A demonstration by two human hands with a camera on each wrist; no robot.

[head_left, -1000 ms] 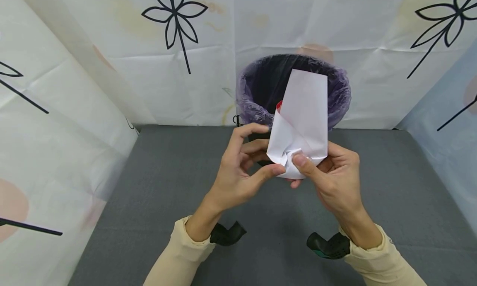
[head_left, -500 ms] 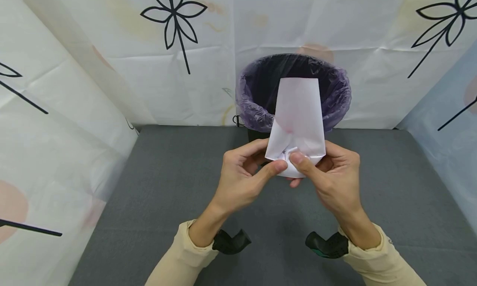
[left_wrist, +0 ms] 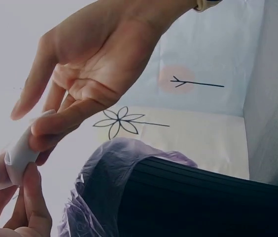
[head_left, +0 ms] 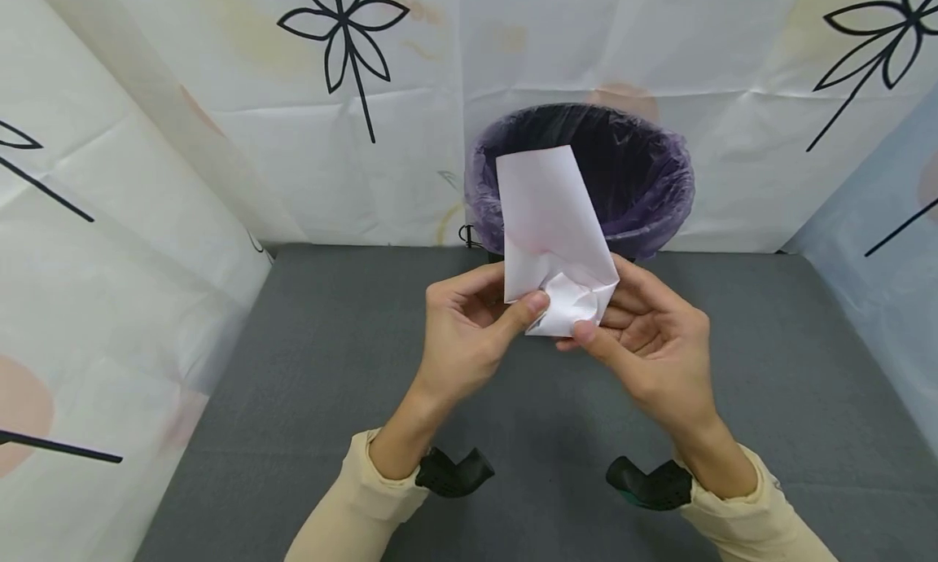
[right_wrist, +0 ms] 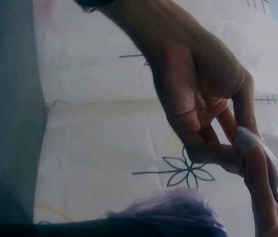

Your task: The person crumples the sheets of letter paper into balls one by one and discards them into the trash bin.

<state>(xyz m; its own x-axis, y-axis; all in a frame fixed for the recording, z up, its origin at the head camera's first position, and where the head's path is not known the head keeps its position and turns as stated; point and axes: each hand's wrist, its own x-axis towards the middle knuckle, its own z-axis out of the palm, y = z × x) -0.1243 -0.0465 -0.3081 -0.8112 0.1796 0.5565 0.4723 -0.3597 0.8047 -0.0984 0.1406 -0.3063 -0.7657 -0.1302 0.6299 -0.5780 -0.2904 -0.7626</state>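
Note:
A folded piece of white paper (head_left: 550,212), narrower at its top, leans left between both hands in the head view. Its lower end is creased and turned up into a small flap. My left hand (head_left: 465,338) pinches the lower left edge, thumb on the front and fingers behind. At the lower right corner, my right hand (head_left: 663,346) holds the paper with its thumb tip in front and fingers behind. The left wrist view shows the paper (left_wrist: 20,153) edge-on between the fingers of both hands. Right-hand fingers grip the paper (right_wrist: 250,138) in the right wrist view.
A dark bin (left_wrist: 178,207) lined with a purple plastic bag (head_left: 667,195) stands behind the hands at the back of the grey table (head_left: 337,326). White cloth walls (head_left: 220,171) with flower drawings enclose the back and sides.
The left fingers have closed onto the paper's edge. The paper's top has swung left, and the right thumb has slid from the middle crease to the lower right corner.

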